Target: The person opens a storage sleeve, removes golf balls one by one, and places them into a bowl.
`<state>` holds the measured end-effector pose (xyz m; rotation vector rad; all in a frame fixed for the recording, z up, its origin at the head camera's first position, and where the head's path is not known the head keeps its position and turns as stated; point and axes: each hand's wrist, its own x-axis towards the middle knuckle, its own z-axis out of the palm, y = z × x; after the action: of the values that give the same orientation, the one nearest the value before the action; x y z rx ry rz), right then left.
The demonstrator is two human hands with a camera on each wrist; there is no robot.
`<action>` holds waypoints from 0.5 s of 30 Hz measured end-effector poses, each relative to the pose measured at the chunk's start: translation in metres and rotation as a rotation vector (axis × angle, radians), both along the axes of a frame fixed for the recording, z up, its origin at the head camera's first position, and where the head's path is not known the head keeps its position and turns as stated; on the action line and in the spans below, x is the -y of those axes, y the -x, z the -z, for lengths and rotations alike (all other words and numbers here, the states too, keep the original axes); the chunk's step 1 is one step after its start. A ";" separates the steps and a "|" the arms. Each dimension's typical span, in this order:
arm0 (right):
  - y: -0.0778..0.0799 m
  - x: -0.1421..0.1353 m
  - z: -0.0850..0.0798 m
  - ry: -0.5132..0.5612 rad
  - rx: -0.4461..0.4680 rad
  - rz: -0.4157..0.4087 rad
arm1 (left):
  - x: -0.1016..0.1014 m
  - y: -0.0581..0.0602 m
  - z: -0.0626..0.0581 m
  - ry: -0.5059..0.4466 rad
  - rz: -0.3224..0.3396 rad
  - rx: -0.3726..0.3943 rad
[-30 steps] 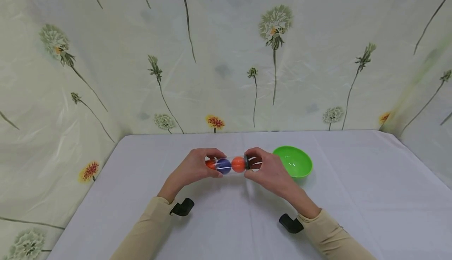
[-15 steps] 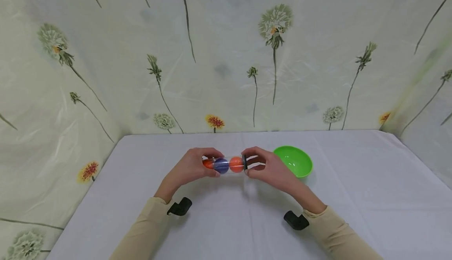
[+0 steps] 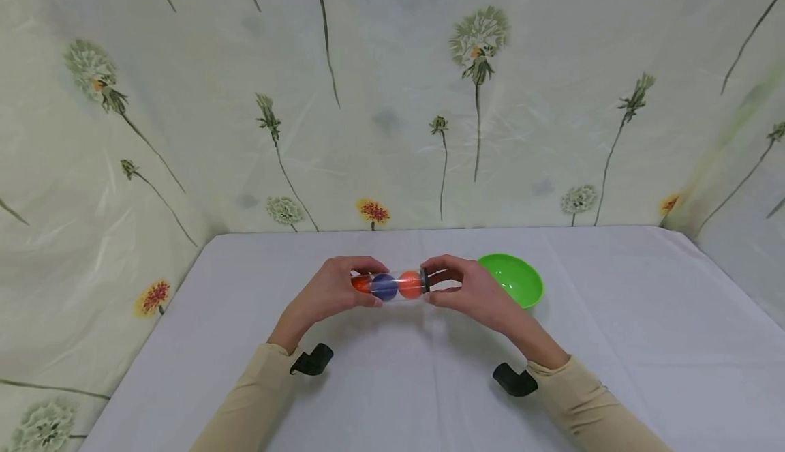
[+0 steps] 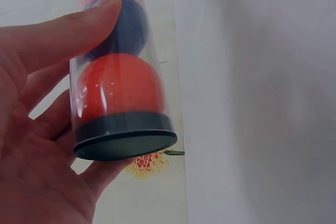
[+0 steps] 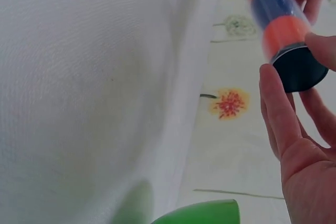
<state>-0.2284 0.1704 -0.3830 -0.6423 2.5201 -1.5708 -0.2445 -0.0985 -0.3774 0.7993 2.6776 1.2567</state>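
A clear tube [image 3: 397,288] with balls inside lies level between the hands, above the table. Through its wall show a dark blue ball [image 3: 384,287], an orange ball [image 3: 409,284] to its right and another orange ball [image 4: 121,87] at the left end. The left hand [image 3: 334,290] grips the tube's left part, thumb along its near side; a black end cap [image 4: 126,142] faces that palm. At the other end, the right hand [image 3: 469,292] pinches a second black cap [image 5: 299,69] between thumb and fingertips.
A green bowl [image 3: 518,281] stands on the white cloth-covered table [image 3: 613,343], just behind the right hand and partly covered by it. A flower-printed sheet [image 3: 392,97] hangs behind the table. Black wrist mounts [image 3: 515,379] stick out at both cuffs.
The tube and left hand have shifted slightly left. The right fingers have changed their placing around the cap, and the right forearm has swung a little outward. The bowl has stayed put.
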 end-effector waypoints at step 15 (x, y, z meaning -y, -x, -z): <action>-0.002 -0.001 0.000 0.037 -0.012 -0.004 | 0.002 -0.001 0.000 -0.021 0.020 0.002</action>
<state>-0.2266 0.1715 -0.3828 -0.6623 2.5022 -1.6212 -0.2439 -0.1008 -0.3772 0.8245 2.6528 1.2822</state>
